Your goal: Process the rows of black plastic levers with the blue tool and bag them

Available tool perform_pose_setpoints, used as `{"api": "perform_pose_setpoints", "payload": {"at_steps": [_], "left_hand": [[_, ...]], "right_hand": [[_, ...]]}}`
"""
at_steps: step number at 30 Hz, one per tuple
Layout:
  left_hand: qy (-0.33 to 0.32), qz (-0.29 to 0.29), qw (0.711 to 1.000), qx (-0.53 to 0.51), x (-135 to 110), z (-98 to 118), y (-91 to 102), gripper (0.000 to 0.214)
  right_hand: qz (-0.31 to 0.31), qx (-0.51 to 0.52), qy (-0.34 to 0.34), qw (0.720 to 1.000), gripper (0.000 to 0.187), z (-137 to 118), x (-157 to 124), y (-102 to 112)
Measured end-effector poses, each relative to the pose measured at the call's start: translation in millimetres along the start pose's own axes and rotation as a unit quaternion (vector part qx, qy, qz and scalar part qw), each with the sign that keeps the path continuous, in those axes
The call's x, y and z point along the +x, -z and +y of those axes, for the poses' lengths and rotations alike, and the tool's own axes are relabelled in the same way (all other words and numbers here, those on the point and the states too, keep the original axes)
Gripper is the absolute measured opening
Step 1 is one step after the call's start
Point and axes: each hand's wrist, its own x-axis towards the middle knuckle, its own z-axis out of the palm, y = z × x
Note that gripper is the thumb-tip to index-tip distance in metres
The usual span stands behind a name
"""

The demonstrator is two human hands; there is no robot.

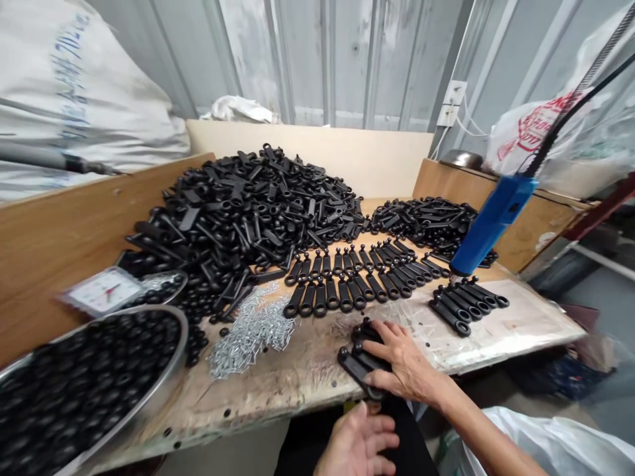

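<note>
My right hand [404, 363] rests on a small group of black plastic arms [354, 367] near the table's front edge, its fingers spread over them. Each arm has a ring at one end and a small ball at the other. Part of the group is hidden under the hand. Just below the edge, my left hand [354, 441] is turned palm up with fingers apart and nothing in it. Two rows of similar arms [344, 291] lie behind. Hanging tool to the right: a blue electric screwdriver [496, 221], its tip near another group of arms [466, 301].
A big heap of black arms [258, 198] fills the back left, a smaller heap [426, 218] the back right. Silvery pins or screws [253, 334] lie in a pile. At left stand a metal basin [181, 330] of black balls and a small dial scale [104, 291].
</note>
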Motion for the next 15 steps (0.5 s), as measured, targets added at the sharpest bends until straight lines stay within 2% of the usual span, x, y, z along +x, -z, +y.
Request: {"api": "perform_pose_setpoints", "payload": {"at_steps": [3, 6, 8, 10, 13, 15], "left_hand": [[-0.004, -0.044, 0.997, -0.064, 2, 9, -1.9, 0.064], [-0.003, -0.092, 0.991, -0.101, 0, 9, -4.6, 0.067], [-0.008, -0.109, 0.987, -0.119, -3, 4, -2.3, 0.063], [-0.04, -0.116, 0.985, -0.119, -7, -3, 3.0, 0.057], [-0.084, -0.111, 0.988, -0.062, -17, -10, 11.2, 0.051], [-0.083, -0.101, 0.991, -0.029, -23, -13, 13.7, 0.05]], "right_hand": [[-0.019, 0.035, 0.068, 0.997, 0.046, -15, 0, -5], [-0.008, 0.045, 0.1, 0.994, 0.047, -34, -7, -17], [0.036, 0.041, 0.116, 0.992, 0.052, -44, -17, -27], [0.095, 0.041, 0.134, 0.986, 0.057, -53, -29, -38], [0.178, 0.079, 0.17, 0.966, 0.059, -63, -46, -54], [0.215, 0.117, 0.183, 0.952, 0.062, -68, -56, -65]]}}
